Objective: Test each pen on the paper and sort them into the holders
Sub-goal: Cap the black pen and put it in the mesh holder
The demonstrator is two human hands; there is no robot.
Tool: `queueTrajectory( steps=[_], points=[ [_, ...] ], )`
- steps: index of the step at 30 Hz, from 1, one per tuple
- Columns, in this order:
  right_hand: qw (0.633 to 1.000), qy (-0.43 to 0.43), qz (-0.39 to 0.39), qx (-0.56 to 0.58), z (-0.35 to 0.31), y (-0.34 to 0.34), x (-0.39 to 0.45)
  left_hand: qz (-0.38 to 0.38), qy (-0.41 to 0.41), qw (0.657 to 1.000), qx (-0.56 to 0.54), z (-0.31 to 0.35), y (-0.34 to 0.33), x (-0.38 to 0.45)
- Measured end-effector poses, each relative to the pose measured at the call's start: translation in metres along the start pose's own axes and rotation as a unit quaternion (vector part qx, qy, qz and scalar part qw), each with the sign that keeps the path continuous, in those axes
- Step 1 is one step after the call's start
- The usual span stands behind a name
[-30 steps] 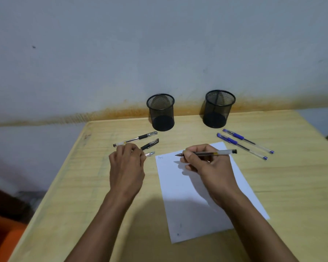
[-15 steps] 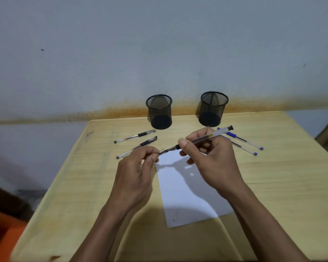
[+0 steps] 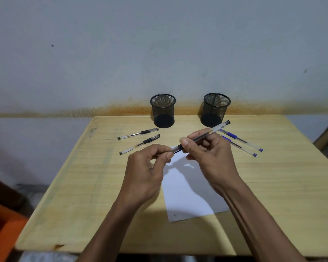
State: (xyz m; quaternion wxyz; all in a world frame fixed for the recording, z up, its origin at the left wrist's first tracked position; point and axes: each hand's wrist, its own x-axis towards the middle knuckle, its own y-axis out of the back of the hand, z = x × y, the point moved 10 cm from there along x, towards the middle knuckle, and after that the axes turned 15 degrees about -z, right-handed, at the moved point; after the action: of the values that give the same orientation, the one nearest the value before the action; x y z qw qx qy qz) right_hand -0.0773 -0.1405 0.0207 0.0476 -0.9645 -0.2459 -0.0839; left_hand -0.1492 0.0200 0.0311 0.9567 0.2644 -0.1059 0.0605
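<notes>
Wooden surface [image 3: 273, 186] holds two mesh holders [image 3: 162, 110], four loose pens [image 3: 138, 133], one paper sheet [image 3: 189, 195]. Right hand [image 3: 210, 157] grips a fifth pen [image 3: 203, 136], tip lower-left, tail upper-right. Left hand [image 3: 150, 167] pinches its cap [image 3: 175, 149].

Two holders stood at the back of the counter [image 3: 273, 186], left holder [image 3: 163, 110] and right holder [image 3: 215, 109] apart. Two pens [image 3: 138, 133] [image 3: 139, 144] lay left of the paper [image 3: 189, 195], in front of the left holder. Two more [image 3: 240, 139] [image 3: 239, 146] lay right, in front of the right holder. Above the paper's far edge, my right hand [image 3: 208, 157] held a pen [image 3: 203, 136]; my left hand [image 3: 146, 173] pinched its near end.
</notes>
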Motion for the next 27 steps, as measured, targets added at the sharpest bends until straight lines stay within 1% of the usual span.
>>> queueTrajectory(
  steps=[4,7,10,11,12,13,14,15,17,18,20,24,27],
  points=[
    [0.999,0.001,0.023,0.043,0.01,0.002,-0.003,0.0,0.013,1.0,0.027,0.006,-0.001,0.004],
    [0.998,-0.025,0.032,0.051,0.013,0.007,0.002,-0.012,0.031,0.999,0.041,0.009,-0.004,0.011],
    [0.987,-0.063,0.096,0.109,0.021,0.027,-0.001,-0.008,0.065,0.998,0.025,0.0,0.001,0.015],
    [0.988,-0.057,0.123,0.073,0.019,0.037,-0.005,-0.004,0.079,0.997,0.02,-0.005,0.004,0.016],
    [0.989,-0.033,0.141,-0.014,0.011,0.046,-0.009,-0.003,0.091,0.996,0.019,-0.01,0.006,0.016],
    [0.982,0.011,0.144,-0.123,-0.003,0.047,-0.011,-0.004,0.099,0.995,0.021,-0.013,0.008,0.016],
    [0.963,0.069,0.129,-0.225,-0.018,0.04,-0.013,-0.008,0.105,0.994,0.023,-0.016,0.008,0.016],
    [0.939,0.127,0.101,-0.304,-0.029,0.028,-0.012,-0.014,0.109,0.994,0.023,-0.018,0.006,0.017],
    [0.884,0.204,0.046,-0.418,-0.034,0.003,-0.009,-0.026,0.113,0.993,0.018,-0.02,0.002,0.017],
    [0.862,0.22,0.032,-0.455,-0.033,-0.006,-0.007,-0.031,0.113,0.993,0.013,-0.02,0.001,0.017],
    [0.836,0.24,0.026,-0.493,-0.03,-0.014,-0.003,-0.038,0.116,0.993,-0.006,-0.02,-0.001,0.019],
    [0.796,0.267,0.011,-0.543,-0.024,-0.021,0.004,-0.065,0.128,0.989,-0.031,-0.022,-0.004,0.025],
    [0.784,0.265,-0.015,-0.562,-0.018,-0.022,0.014,-0.093,0.124,0.986,-0.06,-0.025,-0.006,0.032]
  ],
)
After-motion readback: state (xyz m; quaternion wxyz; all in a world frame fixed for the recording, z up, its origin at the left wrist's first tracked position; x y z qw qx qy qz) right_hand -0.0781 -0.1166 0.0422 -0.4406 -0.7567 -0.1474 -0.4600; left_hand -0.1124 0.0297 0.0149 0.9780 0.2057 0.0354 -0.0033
